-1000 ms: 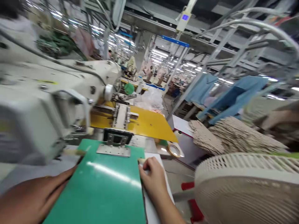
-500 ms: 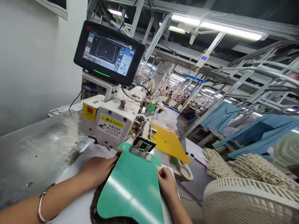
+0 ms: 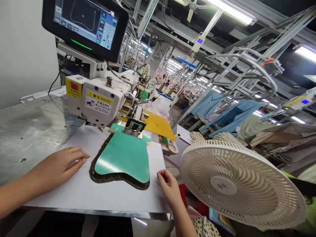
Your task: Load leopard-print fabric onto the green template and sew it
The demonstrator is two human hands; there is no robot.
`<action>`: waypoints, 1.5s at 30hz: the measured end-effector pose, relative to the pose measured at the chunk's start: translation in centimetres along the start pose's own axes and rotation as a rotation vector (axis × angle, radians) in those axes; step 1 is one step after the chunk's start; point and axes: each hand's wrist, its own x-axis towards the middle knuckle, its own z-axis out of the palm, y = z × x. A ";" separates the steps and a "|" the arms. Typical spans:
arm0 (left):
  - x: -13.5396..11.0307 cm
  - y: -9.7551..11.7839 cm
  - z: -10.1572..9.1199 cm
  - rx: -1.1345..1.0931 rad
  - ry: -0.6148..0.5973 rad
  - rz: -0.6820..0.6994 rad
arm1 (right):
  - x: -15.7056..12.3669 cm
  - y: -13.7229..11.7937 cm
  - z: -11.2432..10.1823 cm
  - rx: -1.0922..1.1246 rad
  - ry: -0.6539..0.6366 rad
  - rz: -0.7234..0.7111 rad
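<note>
A green template plate [image 3: 123,156] lies on the white work board [image 3: 81,194], with a dark patterned fabric piece [image 3: 116,178] showing around its lower and left edges. Its top is held under the clamp [image 3: 134,126] of the white sewing machine [image 3: 98,98]. My left hand [image 3: 60,164] rests flat on the board left of the plate, fingers stretched out, holding nothing. My right hand [image 3: 168,186] sits at the board's right edge, just right of the plate, with its fingers curled and nothing visible in them.
A touch screen [image 3: 84,23] stands above the machine. A large beige fan [image 3: 237,184] is close on the right. A yellow plate [image 3: 158,126] and a tape roll [image 3: 171,148] lie behind the board. Blue garments [image 3: 222,112] hang at right. A metal tabletop [image 3: 27,125] spreads left.
Both hands have let go of the green plate and drawn back toward me. The plate now lies alone under the clamp. The view has pulled back and turned slightly right.
</note>
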 end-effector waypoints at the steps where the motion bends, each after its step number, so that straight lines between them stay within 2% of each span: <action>1: -1.4 -0.3 0.8 -0.029 0.013 0.029 | -1.7 0.0 0.2 0.002 -0.005 -0.014; 3: -3.8 -0.6 2.6 -0.068 0.049 0.098 | -4.2 0.3 0.9 -0.033 -0.020 -0.092; 6: -5.4 -0.8 4.7 0.004 0.109 0.180 | -5.8 1.2 1.9 -0.214 -0.033 -0.259; 9: -5.3 -0.7 5.4 0.192 0.166 0.296 | -5.8 2.2 2.2 -0.378 -0.041 -0.361; 12: -4.6 -0.3 5.3 0.303 0.281 0.409 | -5.6 2.7 2.1 -0.433 -0.061 -0.412; 16: -4.4 0.6 5.0 0.285 0.354 0.428 | -5.7 2.4 2.0 -0.424 -0.056 -0.420; 28: -4.9 0.1 5.4 0.257 0.311 0.416 | -5.8 2.0 1.8 -0.349 -0.038 -0.406; 32: -5.5 -0.5 5.8 0.224 0.362 0.386 | -6.0 2.2 1.7 -0.177 0.071 -0.364; 35: -5.7 -0.5 5.8 0.206 0.405 0.386 | -6.0 2.3 1.7 -0.138 0.155 -0.386; 45: -5.2 0.8 4.8 0.236 0.462 0.465 | -6.1 1.9 1.8 -0.158 0.204 -0.425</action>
